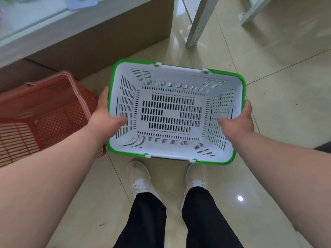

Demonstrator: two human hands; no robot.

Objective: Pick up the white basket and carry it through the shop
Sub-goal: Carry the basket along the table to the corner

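Gripping both short ends, the two hands have the white basket point(176, 111) held level in front of the body, above the glossy tiled floor point(268, 68). The left hand point(105, 115) is wrapped over the left rim, thumb pressed down inside against the slotted wall, fingers closed around the outside. The right hand point(238, 120) is set the same way on the right end, thumb inside, fingers curled over the green rim point(114, 68) and out of sight behind it. Both grips are closed tight on the basket itself; the white handles point(180, 68) are folded flat along the long edges and are not held. Nothing is seen inside the basket, only its slotted bottom.

Directly below the near edge, a pair of white lace-up shoes point(141, 178) is planted on the tiles, with black trouser legs point(148, 221) above them. Just to the left, a red basket point(44, 115) sits lower, near the floor, its corner close beside the left wrist; whether it touches the white one cannot be told, since the forearm covers that spot. Behind it a brown counter base point(111, 38) runs under a pale glass top point(26, 24), blurred. A perforated metal upright point(198, 24) stands on the floor beyond the basket.
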